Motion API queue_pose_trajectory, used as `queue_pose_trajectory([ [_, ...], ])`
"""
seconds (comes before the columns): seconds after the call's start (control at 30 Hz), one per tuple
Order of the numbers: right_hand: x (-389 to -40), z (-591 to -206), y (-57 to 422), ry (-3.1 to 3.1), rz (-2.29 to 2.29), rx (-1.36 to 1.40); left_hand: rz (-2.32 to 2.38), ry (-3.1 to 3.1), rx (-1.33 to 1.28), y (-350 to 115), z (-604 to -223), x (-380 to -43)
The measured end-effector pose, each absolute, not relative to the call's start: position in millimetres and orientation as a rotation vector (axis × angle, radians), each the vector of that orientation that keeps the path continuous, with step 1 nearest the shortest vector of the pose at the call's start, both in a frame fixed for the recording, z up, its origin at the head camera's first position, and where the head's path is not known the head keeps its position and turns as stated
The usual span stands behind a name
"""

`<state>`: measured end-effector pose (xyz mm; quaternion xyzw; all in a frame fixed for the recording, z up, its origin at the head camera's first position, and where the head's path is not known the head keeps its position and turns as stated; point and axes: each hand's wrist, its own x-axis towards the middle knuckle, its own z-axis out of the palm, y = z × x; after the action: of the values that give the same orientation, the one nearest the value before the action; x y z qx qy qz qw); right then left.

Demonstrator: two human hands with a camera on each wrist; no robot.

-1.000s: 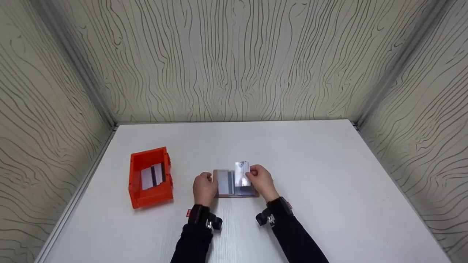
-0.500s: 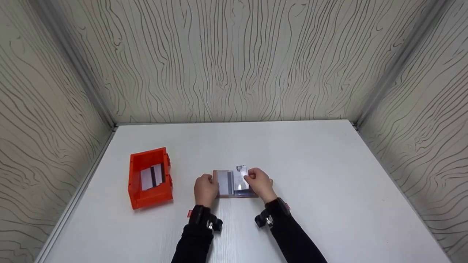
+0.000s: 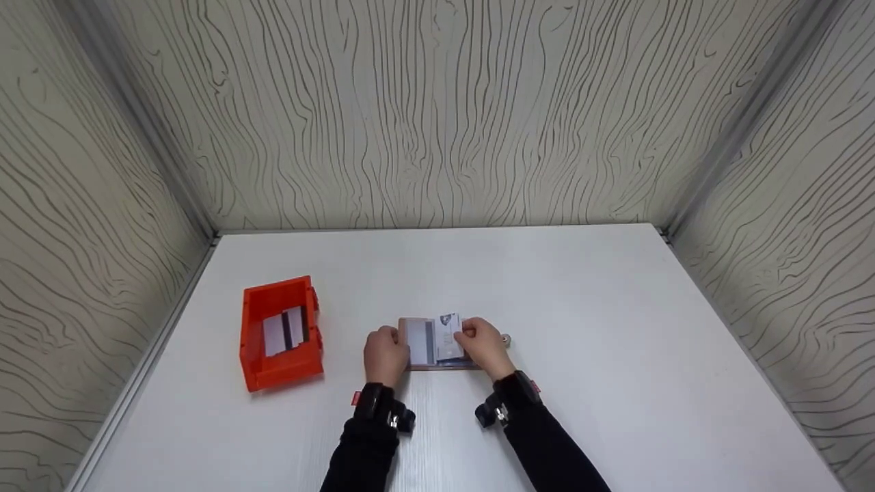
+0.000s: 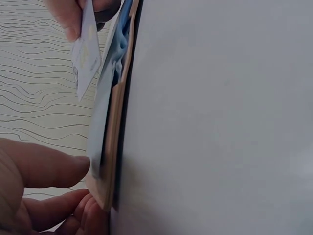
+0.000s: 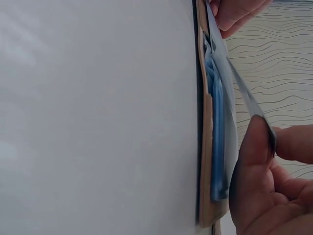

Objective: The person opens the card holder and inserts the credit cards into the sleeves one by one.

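An open card holder with a tan cover and clear sleeves lies on the white table; a card with a grey stripe shows on its left side. My left hand grips the holder's left edge, thumb above and fingers below in the left wrist view. Between thumb and forefinger, my right hand pinches a white printed card by its right edge. That card stands tilted over the holder's right half, its lower end close to the bluish plastic sleeves.
An orange-red bin stands to the left, with several striped cards inside. A round metal snap shows beside my right hand. Wood-grain patterned panels enclose the table at back and sides.
The right hand has brought the card down and slightly left over the holder's right half. The metal snap has come into view. The left hand has barely shifted on the holder's edge.
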<state>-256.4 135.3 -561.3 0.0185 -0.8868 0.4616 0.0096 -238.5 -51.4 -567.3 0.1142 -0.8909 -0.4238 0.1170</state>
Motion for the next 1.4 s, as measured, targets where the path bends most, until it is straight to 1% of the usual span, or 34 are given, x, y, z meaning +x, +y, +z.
queue_pose_trajectory([
  [0.43, -256.6, -561.3, 133.0, -2.809, 1.417, 0.044, -1.259, -2.587, 0.32, -51.9, -570.3, -239.1],
  [0.73, -257.4, -557.0, 129.6, -2.87, 1.306, 0.044, -1.244, -2.602, 0.327, -51.8, -570.5, -239.6],
  [0.97, -259.2, -555.9, 128.0, -2.873, 1.207, 0.111, -1.187, -2.56, 0.268, -52.1, -572.6, -237.7],
  [1.4, -258.7, -556.6, 125.0, -2.887, 1.137, 0.127, -1.207, -2.565, 0.293, -51.1, -570.4, -237.2],
])
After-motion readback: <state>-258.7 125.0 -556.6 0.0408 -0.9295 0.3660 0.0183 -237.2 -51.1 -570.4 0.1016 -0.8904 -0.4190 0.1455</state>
